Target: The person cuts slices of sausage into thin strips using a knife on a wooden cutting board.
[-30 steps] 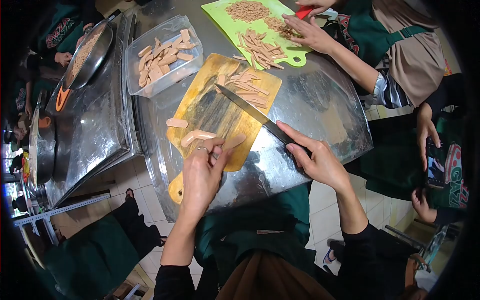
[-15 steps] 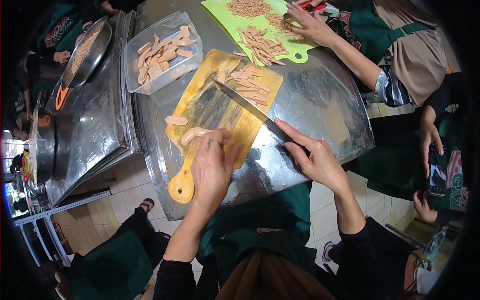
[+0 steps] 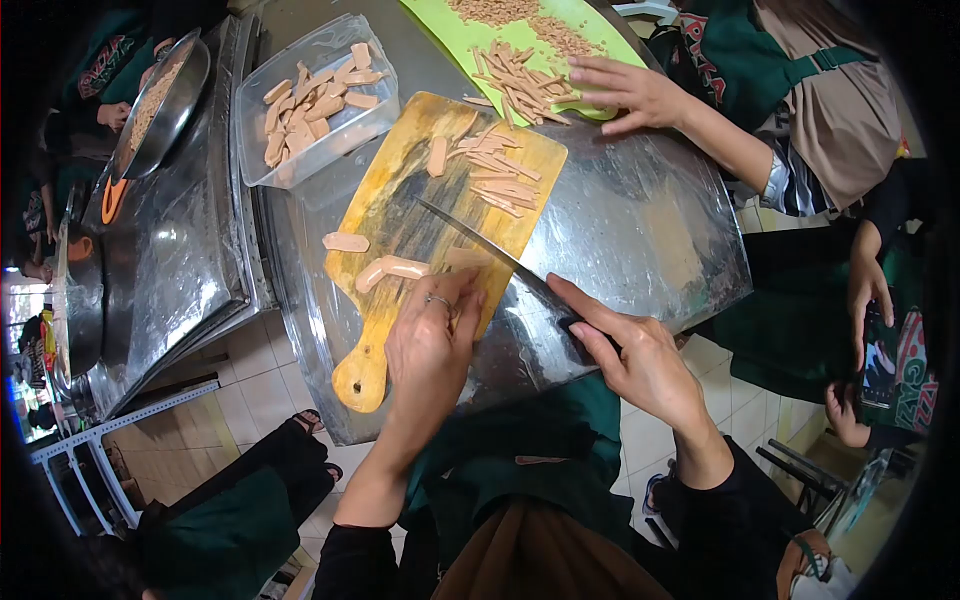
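My right hand (image 3: 640, 360) is wrapped round the handle of a long kitchen knife (image 3: 480, 240); its blade slants across the wooden cutting board (image 3: 385, 205). My left hand (image 3: 430, 335), with a ring on one finger, pinches a flat sausage slice (image 3: 466, 258) at its fingertips, low over the board. Just left of those fingers lie sausage pieces (image 3: 405, 267), and another sausage slice (image 3: 346, 242) rests near the board's left edge. Thin sausage strips (image 3: 500, 170) and one flat slice (image 3: 437, 157) lie at the board's far end.
A clear plastic box (image 3: 385, 115) of sausage pieces stands behind the board. Another person's hand (image 3: 640, 95) reaches over a green cutting board (image 3: 440, 35) with strips and diced bits. A pan (image 3: 185, 115) sits on the left counter (image 3: 190, 260). People stand around the metal table (image 3: 650, 215).
My left hand has closed on a slice and shifted slightly right. The knife tip has moved down and left, away from the strips. The other person's hand no longer holds the red-handled tool.
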